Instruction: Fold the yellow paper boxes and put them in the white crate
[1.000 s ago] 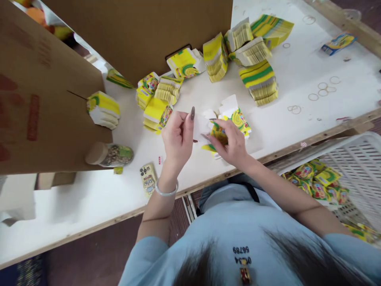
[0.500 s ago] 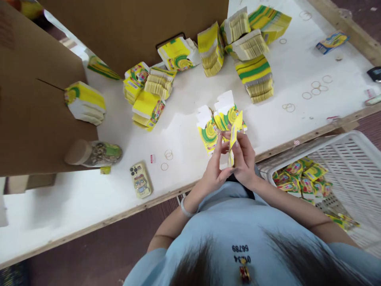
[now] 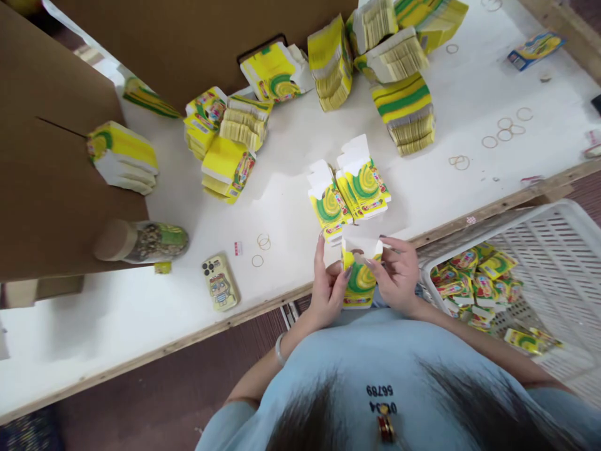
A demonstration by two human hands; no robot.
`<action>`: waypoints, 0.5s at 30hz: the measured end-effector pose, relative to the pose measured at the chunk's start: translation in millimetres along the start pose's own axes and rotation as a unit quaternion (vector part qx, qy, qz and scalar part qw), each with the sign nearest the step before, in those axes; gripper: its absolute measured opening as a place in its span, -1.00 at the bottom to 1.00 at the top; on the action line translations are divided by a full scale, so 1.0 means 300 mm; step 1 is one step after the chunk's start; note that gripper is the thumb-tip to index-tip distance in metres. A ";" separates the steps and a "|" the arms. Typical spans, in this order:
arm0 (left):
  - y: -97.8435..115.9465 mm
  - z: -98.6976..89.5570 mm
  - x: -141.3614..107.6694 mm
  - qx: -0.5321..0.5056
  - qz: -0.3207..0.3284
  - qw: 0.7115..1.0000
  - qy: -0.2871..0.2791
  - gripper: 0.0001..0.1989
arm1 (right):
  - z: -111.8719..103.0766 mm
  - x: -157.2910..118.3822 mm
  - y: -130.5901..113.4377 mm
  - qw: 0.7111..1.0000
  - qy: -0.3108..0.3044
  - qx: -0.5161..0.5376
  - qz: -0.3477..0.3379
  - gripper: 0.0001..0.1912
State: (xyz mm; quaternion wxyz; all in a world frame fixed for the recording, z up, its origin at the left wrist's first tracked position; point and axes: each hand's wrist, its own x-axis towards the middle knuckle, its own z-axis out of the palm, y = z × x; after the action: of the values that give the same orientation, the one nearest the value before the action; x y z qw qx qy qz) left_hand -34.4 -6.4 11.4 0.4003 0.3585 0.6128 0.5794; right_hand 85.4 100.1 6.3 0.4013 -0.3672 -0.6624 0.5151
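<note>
Between my two hands, at the table's front edge, is a yellow and green carton (image 3: 360, 282) with its white top flaps spread. My left hand (image 3: 329, 285) pinches the carton's left side, thumb near the top corner. On the opposite side my right hand (image 3: 397, 272) grips the upper right corner between thumb and fingers. Just beyond the hands lie two small piles of flat cartons, a left pile (image 3: 331, 210) and a right pile (image 3: 366, 185), white flaps pointing away from me.
Bundled cartons (image 3: 406, 116) stand along the back of the white table, near a large cardboard box (image 3: 197, 44). A phone (image 3: 220, 283) and a jar (image 3: 157, 242) are at left. The white basket (image 3: 558, 250) at right holds filled cartons.
The carton has turned from edge-on to face-up and come closer to my body. My hands have moved apart to its two sides, and the view has shifted slightly.
</note>
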 end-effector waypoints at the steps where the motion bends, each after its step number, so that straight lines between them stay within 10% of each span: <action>1: -0.019 -0.002 -0.020 -0.012 0.000 1.000 -0.007 -0.19 | -0.011 -0.016 0.008 1.000 -0.010 -0.007 -0.008 -0.75; 7: -0.055 -0.026 -0.059 -0.014 -0.033 0.998 -0.053 -0.28 | -0.054 -0.042 0.014 0.998 -0.025 -0.057 0.006 -0.73; 15: 0.016 -0.040 -0.003 -0.009 -0.002 0.995 -0.103 -0.71 | -0.098 0.050 -0.045 0.969 -0.213 0.076 0.095 -0.65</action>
State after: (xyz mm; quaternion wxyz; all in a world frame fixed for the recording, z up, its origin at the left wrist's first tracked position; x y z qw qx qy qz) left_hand -45.1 -11.8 16.4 0.4659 0.4118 0.5637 0.5437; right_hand 105.0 122.3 26.3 0.2266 -0.2783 -0.6536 0.6664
